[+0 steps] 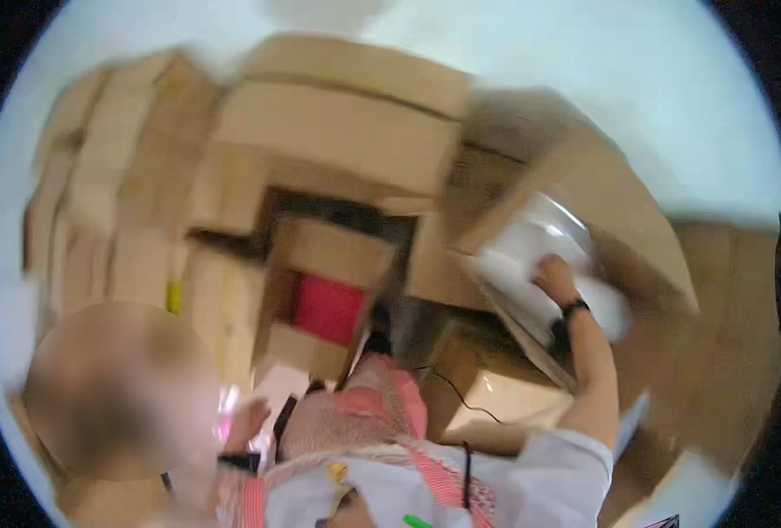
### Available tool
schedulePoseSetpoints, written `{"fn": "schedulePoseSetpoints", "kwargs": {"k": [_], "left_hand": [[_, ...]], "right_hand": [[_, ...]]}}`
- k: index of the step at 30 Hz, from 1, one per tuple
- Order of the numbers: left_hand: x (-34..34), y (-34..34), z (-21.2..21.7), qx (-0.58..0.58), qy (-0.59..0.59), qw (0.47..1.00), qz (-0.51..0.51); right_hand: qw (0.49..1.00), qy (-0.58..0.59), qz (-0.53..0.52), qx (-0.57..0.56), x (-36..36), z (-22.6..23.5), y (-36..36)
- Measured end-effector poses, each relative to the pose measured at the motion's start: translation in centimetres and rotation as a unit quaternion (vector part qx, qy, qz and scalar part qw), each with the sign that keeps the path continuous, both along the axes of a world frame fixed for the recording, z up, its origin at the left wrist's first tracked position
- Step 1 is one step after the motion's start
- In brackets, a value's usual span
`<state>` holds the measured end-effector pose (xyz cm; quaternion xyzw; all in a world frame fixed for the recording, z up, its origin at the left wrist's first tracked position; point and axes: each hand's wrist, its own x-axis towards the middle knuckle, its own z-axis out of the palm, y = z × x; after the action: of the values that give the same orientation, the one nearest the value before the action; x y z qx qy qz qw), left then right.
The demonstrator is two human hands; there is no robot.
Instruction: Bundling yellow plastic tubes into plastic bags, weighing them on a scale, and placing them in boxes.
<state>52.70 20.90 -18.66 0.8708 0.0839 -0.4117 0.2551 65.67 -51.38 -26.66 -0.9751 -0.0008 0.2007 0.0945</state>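
Note:
My right hand (556, 277), with a dark band at the wrist, reaches into an open cardboard box (663, 238) at the right. Its curled fingers grip a shiny white plastic bag (523, 255) inside; motion blurs the bag's edges. My left hand (248, 422) is low at the left, near my apron. Beside it lies a small glossy pink-and-white thing (227, 415), too blurred to name. Whether those fingers hold it does not show. In the middle, an open carton (329, 246) contains a flat bright pink-red piece (329, 308).
Several cardboard boxes (338, 132) stand along the far side and the left. A lower carton (505, 400) with a dark cord across it is near my right side. A round blurred patch (122, 392) covers part of the left. Pale floor (584, 53) lies beyond the boxes.

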Motion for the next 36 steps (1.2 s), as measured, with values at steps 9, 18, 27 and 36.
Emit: {"fn": "schedulePoseSetpoints", "kwargs": {"k": [9,18,27,36], "left_hand": [[-2.4,-2.2,0.2,0.028,-0.047,0.994,0.097],[-7.2,-3.2,-0.3,-0.004,-0.034,0.967,0.253],[-10.0,-0.5,-3.2,-0.044,-0.071,0.967,0.241],[-5.8,4.5,4.9,-0.318,-0.231,0.892,0.223]], "right_hand": [[0.969,-0.098,0.227,-0.01,3.1,-12.6,3.3],[0.93,0.105,0.036,0.351,-16.8,-12.0,35.9],[0.865,0.191,-0.029,0.464,-7.1,2.9,32.1],[0.825,0.231,0.202,0.474,-5.7,25.9,51.0]]}}
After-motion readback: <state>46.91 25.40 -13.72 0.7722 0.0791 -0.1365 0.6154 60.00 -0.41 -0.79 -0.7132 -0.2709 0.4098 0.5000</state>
